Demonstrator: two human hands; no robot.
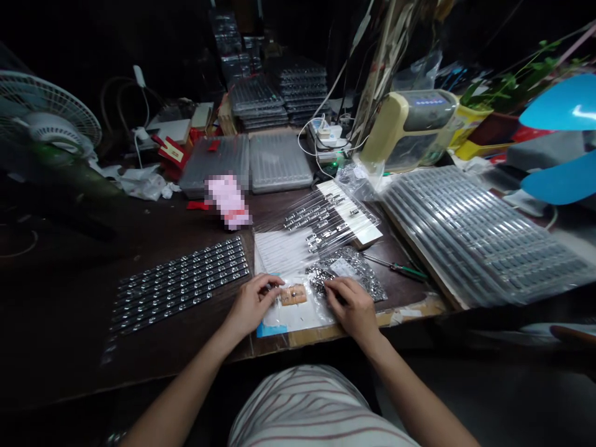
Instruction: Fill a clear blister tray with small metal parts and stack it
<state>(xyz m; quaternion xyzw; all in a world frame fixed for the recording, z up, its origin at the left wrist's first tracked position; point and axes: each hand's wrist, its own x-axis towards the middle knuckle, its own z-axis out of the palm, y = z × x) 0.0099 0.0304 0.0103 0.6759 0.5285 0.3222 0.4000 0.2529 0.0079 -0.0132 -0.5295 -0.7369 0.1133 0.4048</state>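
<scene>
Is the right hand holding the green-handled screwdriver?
No, the screwdriver lies apart from the right hand, which is on a clear bag of small metal parts.

Dim room, with the light pooling on the middle of the wooden workbench (162,226), where the left hand (254,304) and right hand (351,303) show fairly crisp — the background and corners sink toward near-black, and the lower part of the electric fan (49,118) is lost in shadow. Broad streaks of glare run over the plastic-wrapped trays (479,236) at right, their far edge softened by blur. Wide-angle distortion bows the frame's outer edges — a pixelated pink patch (228,200) hides detail near the centre.
</scene>
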